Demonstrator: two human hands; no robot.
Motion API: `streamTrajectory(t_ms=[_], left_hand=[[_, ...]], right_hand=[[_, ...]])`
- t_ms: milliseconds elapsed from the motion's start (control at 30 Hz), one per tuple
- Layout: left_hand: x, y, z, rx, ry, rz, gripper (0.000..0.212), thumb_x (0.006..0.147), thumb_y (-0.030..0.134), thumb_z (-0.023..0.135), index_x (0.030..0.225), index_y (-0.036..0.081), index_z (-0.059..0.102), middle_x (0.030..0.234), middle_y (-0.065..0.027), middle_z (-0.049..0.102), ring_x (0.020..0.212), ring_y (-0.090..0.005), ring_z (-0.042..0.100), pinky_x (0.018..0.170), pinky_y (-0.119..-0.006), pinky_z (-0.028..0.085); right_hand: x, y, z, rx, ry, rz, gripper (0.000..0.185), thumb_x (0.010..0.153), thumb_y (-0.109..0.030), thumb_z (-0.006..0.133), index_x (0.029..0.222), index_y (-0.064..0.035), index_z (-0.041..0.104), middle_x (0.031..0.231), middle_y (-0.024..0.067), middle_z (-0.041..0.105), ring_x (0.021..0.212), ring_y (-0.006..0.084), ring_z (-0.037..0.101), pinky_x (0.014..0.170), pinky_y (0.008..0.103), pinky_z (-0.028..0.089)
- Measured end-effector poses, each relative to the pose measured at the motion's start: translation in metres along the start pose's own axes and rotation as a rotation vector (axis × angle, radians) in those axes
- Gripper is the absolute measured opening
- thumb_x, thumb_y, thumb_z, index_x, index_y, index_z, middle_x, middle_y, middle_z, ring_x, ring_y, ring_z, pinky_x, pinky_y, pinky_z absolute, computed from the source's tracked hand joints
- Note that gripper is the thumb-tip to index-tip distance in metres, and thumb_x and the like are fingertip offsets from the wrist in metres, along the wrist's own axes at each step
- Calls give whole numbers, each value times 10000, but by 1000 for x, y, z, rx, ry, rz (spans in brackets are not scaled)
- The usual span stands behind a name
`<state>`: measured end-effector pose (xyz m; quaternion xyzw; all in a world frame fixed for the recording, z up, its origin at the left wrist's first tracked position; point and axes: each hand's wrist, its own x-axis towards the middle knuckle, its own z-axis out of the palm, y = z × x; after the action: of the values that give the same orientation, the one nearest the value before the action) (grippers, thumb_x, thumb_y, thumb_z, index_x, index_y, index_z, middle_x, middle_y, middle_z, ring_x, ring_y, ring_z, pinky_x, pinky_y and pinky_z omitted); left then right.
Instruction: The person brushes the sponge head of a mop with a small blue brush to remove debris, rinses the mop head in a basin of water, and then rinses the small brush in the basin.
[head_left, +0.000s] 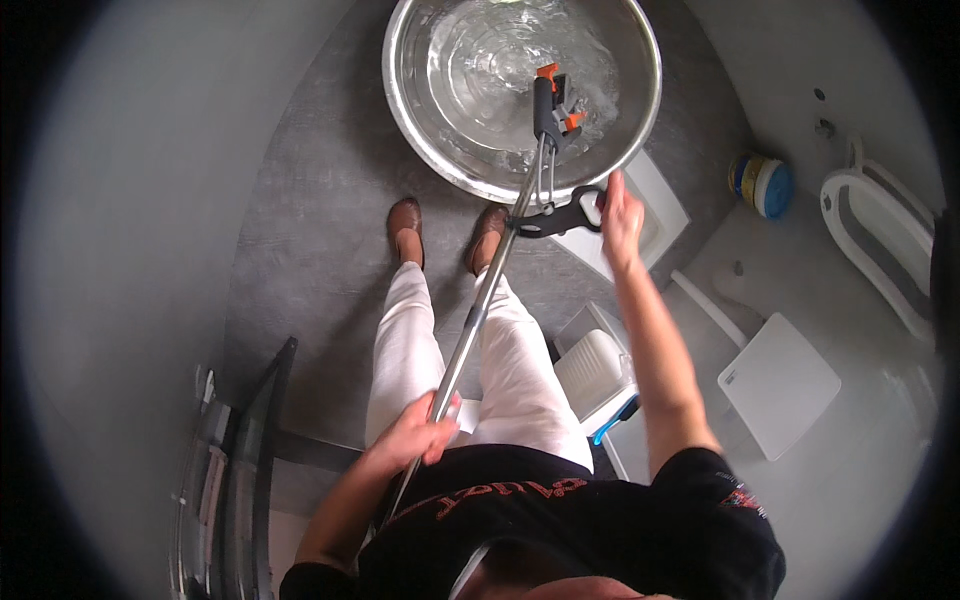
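Observation:
My left hand (420, 427) is wrapped around the metal pole of a mop (461, 345), in front of my thighs. The fingers of my right hand (622, 217) are curled on the black lever (559, 219), which sticks out from the pole near its lower end. Two thin rods run from the lever to the dark grey mop head (545, 109), which has orange clips. That head is over a large round metal basin (409, 127) with rippling water (480, 97) inside. Whether the head touches the water, I cannot tell. Any sponge on it is hidden.
Behind my right hand lies a white rectangular tray (664, 202). White containers (592, 367) and a blue-handled tool (615, 420) are by my right leg. A blue-lidded tub (776, 187), a white looped fitting (840, 202) and a white square panel (780, 386) are along the right wall.

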<state>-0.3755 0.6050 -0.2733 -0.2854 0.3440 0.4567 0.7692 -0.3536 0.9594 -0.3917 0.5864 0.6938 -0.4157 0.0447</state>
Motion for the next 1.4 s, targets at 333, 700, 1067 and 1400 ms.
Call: streamTrajectory(t_ms=[333, 700, 1067, 1400], left_hand=[[-56, -2, -3, 105, -58, -131, 326, 820, 51, 554, 1094, 56, 379, 580, 27, 423, 398, -61, 393, 352, -202, 296], [-35, 12, -13, 196, -20, 100, 245, 829, -4, 491, 1046, 29, 379, 555, 11, 415, 338, -70, 396, 306, -212, 321], [-56, -32, -18, 1082, 156, 602, 383, 757, 99, 584, 1081, 5, 402, 641, -230, 522, 521, -391, 532, 539, -433, 460], [-48, -106, 13, 1737, 521, 554, 560, 721, 129, 618, 1240, 137, 408, 777, -148, 569, 648, -343, 586, 611, -452, 472]], right_hand=[[66, 5, 29, -350, -108, -260, 700, 846, -603, 346, 576, 10, 550, 556, 149, 535, 581, 278, 562, 589, 379, 421], [-189, -57, 45, -284, 132, -523, 308, 806, -265, 590, 693, -6, 469, 598, 186, 513, 567, 376, 510, 517, 419, 398], [-107, 65, -79, 542, 290, 182, 635, 796, -438, 619, 1219, -11, 411, 1121, 95, 514, 954, 160, 500, 780, 348, 427], [-158, 138, -28, 1812, -475, 626, 246, 780, -383, 647, 757, -153, 563, 691, 13, 548, 526, 132, 464, 521, 331, 400]])
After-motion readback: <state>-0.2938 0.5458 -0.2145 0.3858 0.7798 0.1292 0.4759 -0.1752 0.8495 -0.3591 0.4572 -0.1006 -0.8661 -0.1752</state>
